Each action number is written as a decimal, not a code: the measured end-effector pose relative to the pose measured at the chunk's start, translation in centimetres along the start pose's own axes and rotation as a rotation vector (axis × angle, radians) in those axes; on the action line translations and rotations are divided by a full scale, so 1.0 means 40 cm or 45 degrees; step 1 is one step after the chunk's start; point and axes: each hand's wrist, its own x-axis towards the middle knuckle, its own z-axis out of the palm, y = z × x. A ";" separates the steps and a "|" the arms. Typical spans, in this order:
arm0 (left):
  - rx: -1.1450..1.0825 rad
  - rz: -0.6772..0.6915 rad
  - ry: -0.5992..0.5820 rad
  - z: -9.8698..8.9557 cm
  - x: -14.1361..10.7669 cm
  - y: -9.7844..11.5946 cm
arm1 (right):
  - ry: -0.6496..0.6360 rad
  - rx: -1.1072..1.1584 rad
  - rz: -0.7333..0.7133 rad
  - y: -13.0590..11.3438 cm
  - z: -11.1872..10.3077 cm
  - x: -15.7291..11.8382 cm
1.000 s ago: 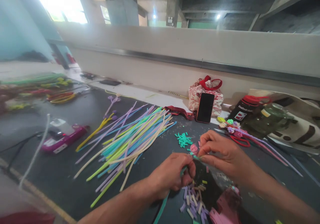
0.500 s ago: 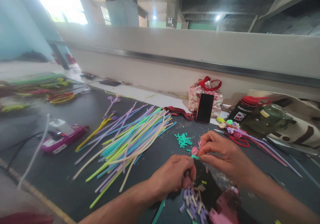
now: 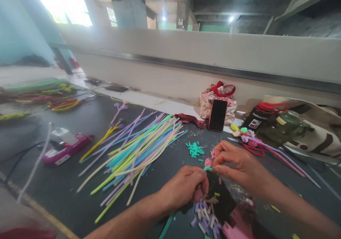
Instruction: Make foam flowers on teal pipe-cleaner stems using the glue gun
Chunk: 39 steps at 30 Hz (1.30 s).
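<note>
My left hand (image 3: pixel 190 184) is closed on a fuzzy teal pipe cleaner (image 3: pixel 207 169), whose short end shows between my two hands. My right hand (image 3: pixel 236 160) pinches at the other side of that end, thumb and forefinger close together. Right above it sits a small pink coil (image 3: pixel 208 163); whether it is joined to the teal strip I cannot tell. A longer teal strip (image 3: pixel 166 227) shows below my left wrist. Cut teal pieces (image 3: pixel 195 149) lie in a pile just beyond my hands, and purple and cream pieces (image 3: pixel 206 216) lie nearer to me.
Long pastel pipe cleaners (image 3: pixel 138 150) spread to the left, near a purple power strip (image 3: pixel 68 149). A pink tool (image 3: pixel 239 221) lies in front. Behind are a phone (image 3: pixel 217 115), a patterned bag (image 3: pixel 230 111), a black bottle (image 3: pixel 257 117) and finished flowers (image 3: pixel 246 136).
The right fingertips have shifted very slightly away from the left hand, showing more of the teal end. The teal strip below the left wrist has swung left. A yellow scrap shows by the right forearm.
</note>
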 end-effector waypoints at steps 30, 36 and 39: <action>0.094 0.023 -0.048 0.000 0.003 -0.006 | -0.291 0.232 0.191 0.031 -0.019 0.022; 0.044 0.019 -0.123 -0.005 -0.001 0.002 | -0.212 0.295 0.218 0.026 -0.017 0.022; 0.020 0.002 -0.139 -0.006 -0.004 0.005 | -0.214 0.305 0.225 0.021 -0.017 0.021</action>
